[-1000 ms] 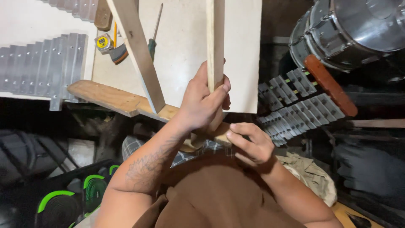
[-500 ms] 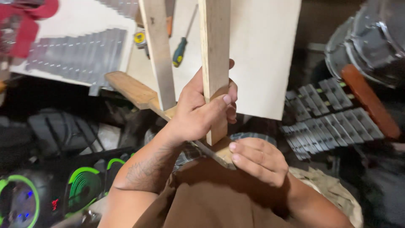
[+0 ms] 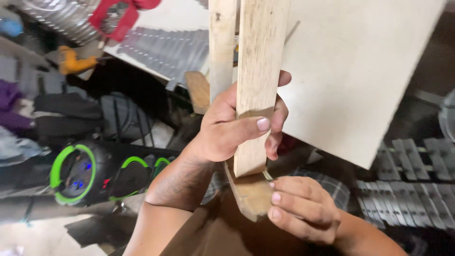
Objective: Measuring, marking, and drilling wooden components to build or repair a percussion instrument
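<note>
Closer now, left hand fingers clench the slat; right hand pinches something small, mostly hidden

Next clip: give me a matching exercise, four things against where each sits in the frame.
Things:
1. left hand
2. right hand
3. red clamp
4. black speaker with green rings

Places:
A. top left, on the white board
B. lower left, in the dark clutter
C. wrapped around the upright wooden strip
D. at the lower wooden piece, fingers pinching something thin at the joint

Pairs: 1-C, 2-D, 3-A, 4-B
</note>
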